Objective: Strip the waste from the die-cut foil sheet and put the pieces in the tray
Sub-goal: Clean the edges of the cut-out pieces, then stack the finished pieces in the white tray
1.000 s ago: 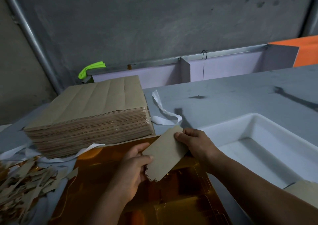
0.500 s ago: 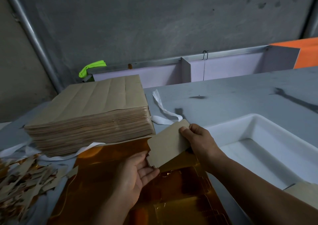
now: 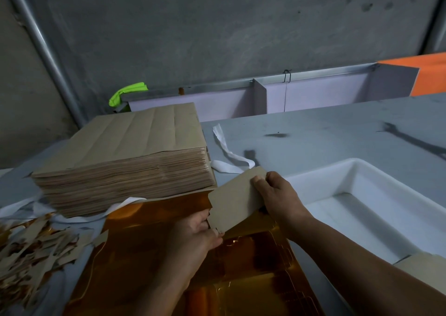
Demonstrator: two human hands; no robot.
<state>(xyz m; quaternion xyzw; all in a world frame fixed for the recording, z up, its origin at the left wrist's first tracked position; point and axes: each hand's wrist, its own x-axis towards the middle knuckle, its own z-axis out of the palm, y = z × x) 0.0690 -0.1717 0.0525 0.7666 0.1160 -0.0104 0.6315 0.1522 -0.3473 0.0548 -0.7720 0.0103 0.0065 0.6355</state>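
Grey desk (image 3: 313,132) runs below a bare concrete wall. Just left of the white tray (image 3: 357,168), the right hand (image 3: 277,197) pinches the top edge of a tan die-cut piece (image 3: 235,199), and the left hand (image 3: 195,236) nips its notched lower corner above the gold foil sheet (image 3: 154,255). It is best freed slowly, with the tabs supported, then carried across into the tray.

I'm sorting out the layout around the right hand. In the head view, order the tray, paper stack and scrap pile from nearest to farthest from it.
From the right hand, which holds the cut piece:
1. Tray: just to its right, rim beside the hand.
2. Paper stack: to its left, behind the foil.
3. Scrap pile: far left, at the picture's edge.
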